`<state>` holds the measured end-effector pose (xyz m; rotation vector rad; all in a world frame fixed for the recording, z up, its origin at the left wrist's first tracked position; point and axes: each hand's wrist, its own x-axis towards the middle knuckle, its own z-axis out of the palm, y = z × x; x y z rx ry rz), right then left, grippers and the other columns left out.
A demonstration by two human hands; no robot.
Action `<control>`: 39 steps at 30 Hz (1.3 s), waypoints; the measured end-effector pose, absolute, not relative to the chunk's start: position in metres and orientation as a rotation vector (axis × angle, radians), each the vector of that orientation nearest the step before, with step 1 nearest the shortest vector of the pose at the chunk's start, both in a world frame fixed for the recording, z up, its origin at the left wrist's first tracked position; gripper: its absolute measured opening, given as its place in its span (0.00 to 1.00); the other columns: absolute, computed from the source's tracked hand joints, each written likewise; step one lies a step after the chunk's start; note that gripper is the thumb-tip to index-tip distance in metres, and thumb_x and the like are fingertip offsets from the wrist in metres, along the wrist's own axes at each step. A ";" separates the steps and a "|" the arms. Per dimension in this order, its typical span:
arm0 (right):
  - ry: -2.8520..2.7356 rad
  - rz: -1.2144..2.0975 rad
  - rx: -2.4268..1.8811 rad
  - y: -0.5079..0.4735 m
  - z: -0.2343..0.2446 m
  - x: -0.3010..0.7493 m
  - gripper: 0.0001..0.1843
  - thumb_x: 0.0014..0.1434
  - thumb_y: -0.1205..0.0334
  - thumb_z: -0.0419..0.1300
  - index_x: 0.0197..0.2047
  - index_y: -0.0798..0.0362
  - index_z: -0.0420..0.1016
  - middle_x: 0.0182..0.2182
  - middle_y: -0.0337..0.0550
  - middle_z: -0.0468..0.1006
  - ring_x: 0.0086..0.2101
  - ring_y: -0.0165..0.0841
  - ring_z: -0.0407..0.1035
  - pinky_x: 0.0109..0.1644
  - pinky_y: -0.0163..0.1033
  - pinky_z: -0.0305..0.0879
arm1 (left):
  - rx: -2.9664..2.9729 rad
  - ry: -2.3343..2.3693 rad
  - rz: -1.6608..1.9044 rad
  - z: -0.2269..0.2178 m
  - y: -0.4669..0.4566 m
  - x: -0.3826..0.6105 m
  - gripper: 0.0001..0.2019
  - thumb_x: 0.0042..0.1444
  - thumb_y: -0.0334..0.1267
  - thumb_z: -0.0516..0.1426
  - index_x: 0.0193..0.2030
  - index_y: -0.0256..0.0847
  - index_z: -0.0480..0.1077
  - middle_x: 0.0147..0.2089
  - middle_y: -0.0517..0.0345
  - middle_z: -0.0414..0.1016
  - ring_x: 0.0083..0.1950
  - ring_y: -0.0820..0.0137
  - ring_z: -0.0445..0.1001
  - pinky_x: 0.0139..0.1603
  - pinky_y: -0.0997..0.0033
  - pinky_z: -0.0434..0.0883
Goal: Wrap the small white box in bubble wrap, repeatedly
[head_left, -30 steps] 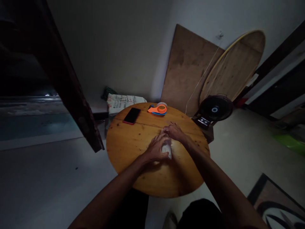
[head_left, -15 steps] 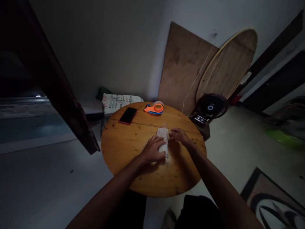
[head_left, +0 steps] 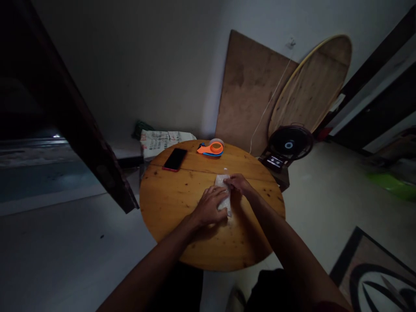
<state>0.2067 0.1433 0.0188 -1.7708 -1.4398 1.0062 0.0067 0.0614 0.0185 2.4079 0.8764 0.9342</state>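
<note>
A small white bubble-wrapped bundle (head_left: pixel 223 186) lies near the middle of a round wooden table (head_left: pixel 169 199). My left hand (head_left: pixel 209 207) rests on the bundle's near part, fingers curled over it and pressing it down. My right hand (head_left: pixel 238 184) touches the bundle's right edge, its fingers bent in a pinch on the wrap. Much of the bundle is hidden under both hands. The room is dim.
At the table's far edge lie a dark phone (head_left: pixel 174 159) and an orange tape dispenser (head_left: pixel 212 148). A printed sack (head_left: pixel 162 139) sits behind the table. A black fan (head_left: pixel 290 143), a wooden board (head_left: pixel 251 86) and a round tabletop (head_left: pixel 312 84) stand by the wall. A dark beam (head_left: pixel 81 130) slants at left.
My right hand went off the bundle to its right side, then came back onto its right edge. My left hand stayed pressed on the bundle. The view shifted slightly.
</note>
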 end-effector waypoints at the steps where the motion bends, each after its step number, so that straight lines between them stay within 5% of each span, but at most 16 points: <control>1: -1.428 0.998 -1.772 0.144 0.018 0.205 0.16 0.45 0.57 0.64 0.15 0.53 0.63 0.09 0.30 0.59 0.13 0.22 0.51 0.16 0.31 0.45 | 2.424 0.869 0.928 0.020 0.060 0.006 0.25 0.48 0.35 0.57 0.55 0.42 0.71 0.62 0.53 0.68 0.62 0.57 0.61 0.63 0.55 0.58; 11: -1.354 0.902 -1.818 0.150 0.005 0.203 0.13 0.37 0.59 0.65 0.18 0.52 0.63 0.13 0.28 0.59 0.17 0.22 0.51 0.20 0.30 0.46 | 2.416 0.881 0.804 0.035 0.051 0.003 0.14 0.52 0.34 0.55 0.46 0.42 0.73 0.47 0.55 0.77 0.48 0.60 0.67 0.54 0.60 0.63; 18: -1.348 0.851 -1.757 0.145 0.010 0.199 0.15 0.36 0.57 0.65 0.17 0.52 0.62 0.14 0.29 0.58 0.18 0.22 0.51 0.21 0.31 0.44 | 2.363 0.899 0.801 0.033 0.051 0.003 0.19 0.52 0.35 0.55 0.52 0.41 0.71 0.50 0.54 0.76 0.50 0.60 0.68 0.55 0.60 0.64; 30: -1.224 1.203 -1.472 0.121 0.055 0.190 0.18 0.38 0.54 0.70 0.24 0.52 0.65 0.21 0.36 0.71 0.23 0.28 0.65 0.25 0.33 0.62 | 2.299 0.909 0.826 0.026 0.054 0.006 0.19 0.51 0.35 0.56 0.51 0.41 0.72 0.51 0.54 0.76 0.52 0.60 0.68 0.58 0.59 0.63; 39: -1.338 1.122 -1.386 0.094 0.068 0.181 0.20 0.40 0.48 0.67 0.28 0.53 0.67 0.24 0.37 0.71 0.25 0.28 0.64 0.28 0.33 0.62 | 2.344 1.011 0.816 0.028 0.051 0.004 0.18 0.52 0.38 0.56 0.50 0.48 0.74 0.52 0.55 0.69 0.53 0.59 0.64 0.58 0.57 0.61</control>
